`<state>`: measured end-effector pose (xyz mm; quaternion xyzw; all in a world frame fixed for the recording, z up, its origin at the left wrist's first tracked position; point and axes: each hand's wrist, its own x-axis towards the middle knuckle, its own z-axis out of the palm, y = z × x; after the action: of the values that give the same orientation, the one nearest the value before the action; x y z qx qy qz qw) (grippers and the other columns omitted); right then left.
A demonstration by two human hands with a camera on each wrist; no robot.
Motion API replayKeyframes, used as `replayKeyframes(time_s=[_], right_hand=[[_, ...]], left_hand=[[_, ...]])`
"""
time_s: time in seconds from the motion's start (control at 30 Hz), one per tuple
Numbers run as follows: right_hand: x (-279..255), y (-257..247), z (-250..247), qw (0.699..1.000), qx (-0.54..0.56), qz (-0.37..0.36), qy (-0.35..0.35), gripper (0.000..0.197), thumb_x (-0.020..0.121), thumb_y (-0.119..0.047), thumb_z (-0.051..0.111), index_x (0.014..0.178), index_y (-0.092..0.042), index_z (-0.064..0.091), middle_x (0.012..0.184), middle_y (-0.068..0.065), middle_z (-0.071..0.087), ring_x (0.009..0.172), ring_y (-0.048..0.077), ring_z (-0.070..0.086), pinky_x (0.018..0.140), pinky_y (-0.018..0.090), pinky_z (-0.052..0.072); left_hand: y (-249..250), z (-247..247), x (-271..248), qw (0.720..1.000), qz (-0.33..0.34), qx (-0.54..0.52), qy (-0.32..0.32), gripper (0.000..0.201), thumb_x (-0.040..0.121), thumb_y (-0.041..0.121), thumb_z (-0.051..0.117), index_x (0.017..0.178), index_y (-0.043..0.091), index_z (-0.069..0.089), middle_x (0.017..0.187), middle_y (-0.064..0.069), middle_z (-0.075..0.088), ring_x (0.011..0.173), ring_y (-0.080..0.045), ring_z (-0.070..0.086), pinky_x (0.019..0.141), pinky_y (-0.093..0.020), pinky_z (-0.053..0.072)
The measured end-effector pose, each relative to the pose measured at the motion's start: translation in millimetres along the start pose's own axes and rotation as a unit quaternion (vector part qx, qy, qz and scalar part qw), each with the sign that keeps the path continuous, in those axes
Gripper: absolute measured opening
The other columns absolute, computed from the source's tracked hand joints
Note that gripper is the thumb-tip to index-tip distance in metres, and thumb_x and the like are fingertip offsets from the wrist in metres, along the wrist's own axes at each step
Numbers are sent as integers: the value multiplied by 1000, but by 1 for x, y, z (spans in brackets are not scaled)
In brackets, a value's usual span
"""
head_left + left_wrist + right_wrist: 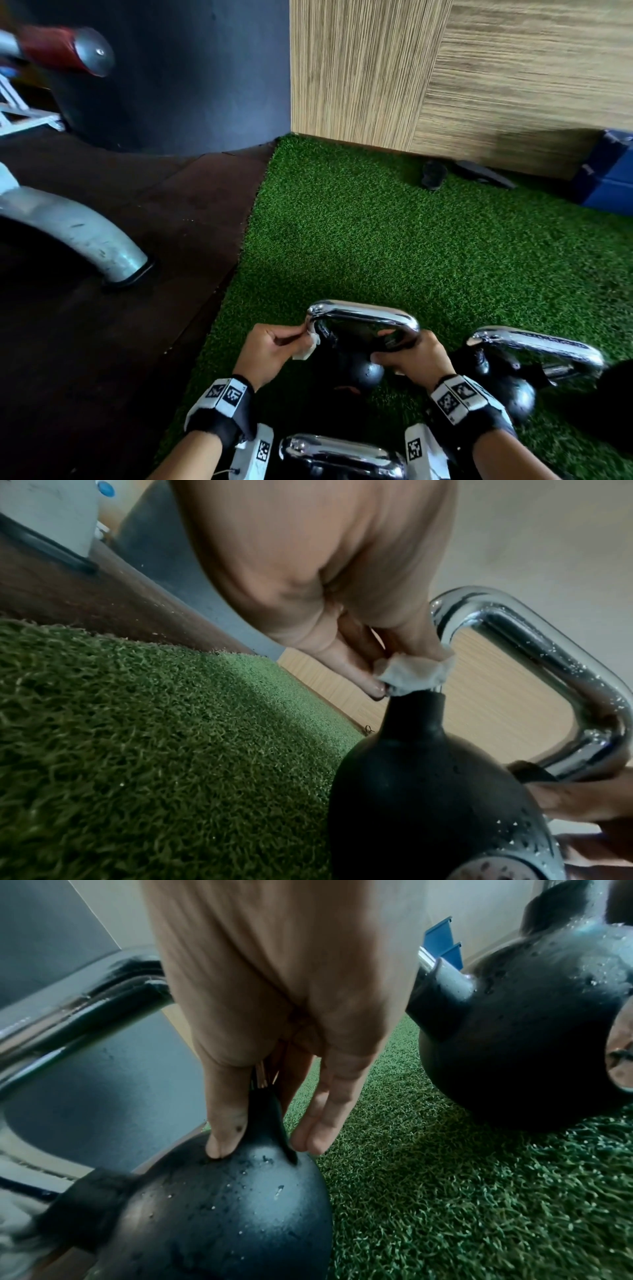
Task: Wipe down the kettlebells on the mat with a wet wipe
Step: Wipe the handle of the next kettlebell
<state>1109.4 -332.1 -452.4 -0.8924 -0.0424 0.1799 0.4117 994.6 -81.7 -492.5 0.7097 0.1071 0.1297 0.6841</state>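
Wiping the left leg of the chrome loop handle (363,313) on the middle black round kettlebell (359,368), at 6 o'clock on the green turf mat (376,240); I judge the crossbar next, needing a sideways slide. My left hand (270,351) pinches the small white wet wipe (407,676). My right hand (416,359) curls around the right leg, thumb on the ball.

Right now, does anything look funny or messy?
Nothing broken or spilled. The kettlebell is speckled with droplets, likely from the wipe pinched in the left hand. The right hand steadies it. A dark slipper lies on the turf.
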Motion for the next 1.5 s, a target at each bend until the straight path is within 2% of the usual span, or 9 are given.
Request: replayKeyframes(time_s=[0.33,0.57,0.7,0.83,0.93,1.0,1.07,1.33,1.5], right_hand=[[-18,-18,-32,965,-242,-22,-99,40,58,-15,91,73,-23,55,77,-8,62,82,12,61,51,13,37],[-33,-35,-9,931,-285,-144,-177,18,78,-17,73,95,-14,77,97,-2,78,86,-1,66,65,-1,44],[-25,-39,-3,962,-216,-124,-110,11,82,-21,67,79,-14,75,70,-7,72,71,6,68,65,17,54],[-10,-38,-1,976,-159,-107,-102,33,86,-41,71,113,-24,63,106,-5,70,97,13,64,81,26,47],[-1,-36,7,960,-178,-87,-196,61,90,-45,65,142,-24,41,132,3,61,120,22,59,103,35,45],[0,-31,11,955,-167,-76,-231,72,91,-48,63,150,-25,29,138,6,58,125,24,56,108,41,43],[1,-28,12,958,-159,-77,-227,72,90,-52,62,150,-30,29,136,4,59,122,23,58,106,40,44],[2,-23,13,966,-134,-81,-208,64,88,-53,63,144,-39,36,119,-8,62,105,14,60,93,28,47],[0,-24,13,967,-136,-75,-204,63,89,-52,63,144,-35,37,127,-3,64,111,17,61,99,32,47]], left_hand=[[21,14,33,982,27,183,36,15,84,29,81,98,28,80,77,27,74,80,9,70,68,0,46],[39,58,79,964,38,259,-33,29,86,23,79,110,7,76,95,-5,79,59,11,66,57,-3,48],[47,60,92,955,-10,285,-83,30,84,30,81,111,17,77,103,3,77,70,7,69,60,3,43],[49,54,90,953,-61,261,-142,31,88,36,75,117,23,74,109,19,72,69,27,57,62,0,38],[44,57,88,963,-35,242,-109,28,87,30,78,113,19,77,82,18,77,64,15,65,67,-5,46],[48,60,90,965,-51,240,-96,29,85,25,80,113,17,77,97,8,79,79,6,71,77,-6,49],[55,61,96,957,-58,269,-91,30,83,26,81,112,19,77,112,4,76,93,-4,71,87,-16,51],[57,65,100,965,-46,254,-45,20,81,33,83,101,27,81,96,15,77,71,19,58,59,5,39],[76,59,104,983,-13,164,-81,28,83,26,82,109,19,79,102,6,79,93,-6,74,85,-18,56]])
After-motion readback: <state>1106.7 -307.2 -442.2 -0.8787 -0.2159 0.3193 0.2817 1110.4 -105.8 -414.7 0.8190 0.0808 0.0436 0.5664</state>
